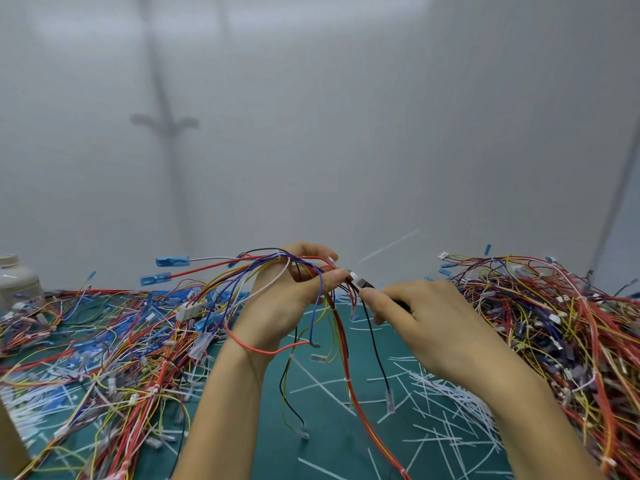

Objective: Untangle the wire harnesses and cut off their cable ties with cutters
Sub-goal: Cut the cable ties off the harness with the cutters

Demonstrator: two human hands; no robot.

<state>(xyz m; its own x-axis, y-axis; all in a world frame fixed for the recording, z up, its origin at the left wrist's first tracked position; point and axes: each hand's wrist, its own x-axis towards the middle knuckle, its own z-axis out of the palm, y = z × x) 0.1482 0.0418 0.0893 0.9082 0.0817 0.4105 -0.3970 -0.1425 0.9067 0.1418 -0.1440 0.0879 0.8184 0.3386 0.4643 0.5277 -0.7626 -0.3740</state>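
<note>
Two hands met above the green cutting mat (332,448), close together at one spot on a single wire harness (277,268). The left hand (291,299) gripped the bundle, thumb and fingers pinched round it. It held the bundle clear of the mat, so its loose leads hung free and the tied spot faced the tool. The right hand (426,317) was curled round the dark handles of the cutters (363,283). Their head sat against the wires just beside the left thumb, seemingly at a cable tie; whether the blades had closed could not be told. A pale blurred streak (388,245) above the tool was probably a tie's tail. Tangled harnesses lay heaped in a left pile (104,341) and a right pile (554,313), likely one done and one waiting. Cut white ties (443,393) were strewn on the mat between them.
</note>
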